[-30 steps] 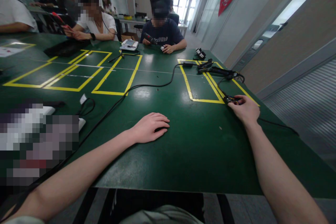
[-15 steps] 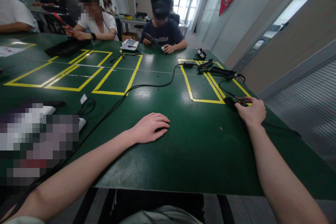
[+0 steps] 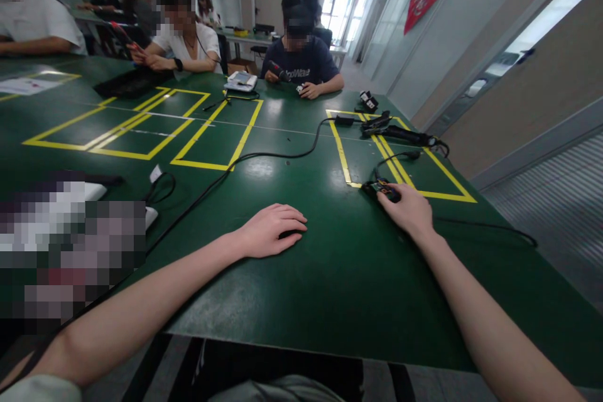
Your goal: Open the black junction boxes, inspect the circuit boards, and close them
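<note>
My left hand (image 3: 271,231) rests palm down on the green table (image 3: 325,289), fingers stretched out, holding nothing. My right hand (image 3: 411,208) has its thumb and fingers closed round a small black device with an exposed circuit board and coloured wires (image 3: 384,189), low over the tabletop. A thin cable runs up from the device to a small black piece (image 3: 412,155) behind it. Beyond lies a long black tool-like object with a strap or cord (image 3: 402,134); its exact kind is unclear.
A black cable with an inline box (image 3: 343,120) crosses the table. Yellow tape outlines (image 3: 245,135) mark the surface. A black-and-white item (image 3: 368,100) sits at the far right. Blurred-out objects (image 3: 94,251) lie at left. A person in a dark shirt (image 3: 301,63) works opposite; others sit left.
My right hand has moved left with the device, away from the table's right side. My left hand stays where it was. The view has shifted slightly.
</note>
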Demonstrator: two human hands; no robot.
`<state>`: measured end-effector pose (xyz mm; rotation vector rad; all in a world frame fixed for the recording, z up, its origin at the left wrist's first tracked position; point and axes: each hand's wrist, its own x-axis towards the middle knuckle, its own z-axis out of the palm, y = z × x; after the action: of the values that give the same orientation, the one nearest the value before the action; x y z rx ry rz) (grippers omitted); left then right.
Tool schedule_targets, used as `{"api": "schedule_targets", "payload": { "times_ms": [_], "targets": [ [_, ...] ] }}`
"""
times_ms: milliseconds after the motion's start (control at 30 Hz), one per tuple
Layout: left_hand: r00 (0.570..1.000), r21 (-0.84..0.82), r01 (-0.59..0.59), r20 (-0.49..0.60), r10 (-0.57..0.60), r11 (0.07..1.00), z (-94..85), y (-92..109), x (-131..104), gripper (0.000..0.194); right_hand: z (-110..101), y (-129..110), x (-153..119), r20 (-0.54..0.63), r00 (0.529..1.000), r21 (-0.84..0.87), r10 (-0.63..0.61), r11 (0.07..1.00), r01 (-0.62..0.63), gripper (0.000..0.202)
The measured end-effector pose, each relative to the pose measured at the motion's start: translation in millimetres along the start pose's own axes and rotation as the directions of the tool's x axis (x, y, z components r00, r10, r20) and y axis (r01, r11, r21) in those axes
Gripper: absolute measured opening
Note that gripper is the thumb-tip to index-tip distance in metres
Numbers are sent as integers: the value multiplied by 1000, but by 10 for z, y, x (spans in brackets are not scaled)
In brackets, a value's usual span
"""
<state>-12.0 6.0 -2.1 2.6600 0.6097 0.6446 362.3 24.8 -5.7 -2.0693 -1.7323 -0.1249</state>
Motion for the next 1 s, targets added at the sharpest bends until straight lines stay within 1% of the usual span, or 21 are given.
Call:
{"api": "schedule_targets", "payload": {
  "times_ms": [33,67,100,133,167,200,233,267,300,333,400,500,567,633,700,833,900,967,1000],
  "targets": [
    [1000,-6,1,-12,-1,1000,-6,10,2,22,5,-184,-75,23,995,34,-93,995,92,36],
    [999,-8,5,-32,-6,1000,-14,22,3,22,3,-363,-163,50,972,105,-232,969,225,33],
    [998,-9,10,-60,-10,1000,-24,37,5,22,-6,-532,-261,72,915,205,-396,904,375,31],
    [996,-6,13,-87,-13,1000,-36,53,6,23,-21,-686,-364,86,828,302,-554,806,508,29],
    [993,2,18,-118,-17,1000,-48,68,6,28,-39,-822,-466,91,730,377,-677,702,604,28],
    [990,4,17,-139,-16,1000,-60,82,8,32,-59,-937,-562,92,642,419,-761,615,668,28],
    [991,0,8,-136,-8,1000,-70,92,9,37,-77,-1029,-648,88,573,437,-814,549,712,28],
    [994,-10,-8,-113,6,1000,-78,98,10,40,-93,-1100,-720,79,515,450,-853,492,746,28],
    [997,-25,-21,-79,19,999,-83,101,11,42,-105,-1149,-775,66,473,459,-878,448,768,28],
    [999,-38,-30,-41,28,999,-86,102,11,43,-113,-1180,-815,51,449,465,-892,419,780,28],
    [999,-50,-33,16,34,998,-86,104,9,45,-121,-1200,-852,21,432,473,-901,390,790,30],
    [999,-14,-2,37,2,1000,-86,122,-3,43,-130,-1186,-849,-27,439,466,-898,377,801,32],
    [999,21,34,42,-35,999,-92,142,-12,43,-142,-1178,-840,-88,443,454,-892,360,815,32],
    [997,41,59,45,-61,997,-97,155,-19,48,-152,-1177,-835,-148,456,439,-878,355,825,31],
    [996,49,67,48,-70,997,-98,153,-25,57,-155,-1177,-833,-171,469,426,-866,365,828,29],
    [996,78,76,43,-80,994,-84,124,-40,80,-117,-1166,-828,-134,488,411,-862,400,819,25],
    [995,99,84,42,-89,992,-77,114,-43,89,-88,-1159,-825,-98,517,416,-851,436,798,27],
    [994,113,95,41,-100,989,-75,112,-40,90,-67,-1156,-821,-63,557,442,-828,477,759,31],
    [994,117,102,37,-107,988,-74,113,-36,86,-62,-1155,-819,-46,577,462,-815,495,736,34]
  ]
}}
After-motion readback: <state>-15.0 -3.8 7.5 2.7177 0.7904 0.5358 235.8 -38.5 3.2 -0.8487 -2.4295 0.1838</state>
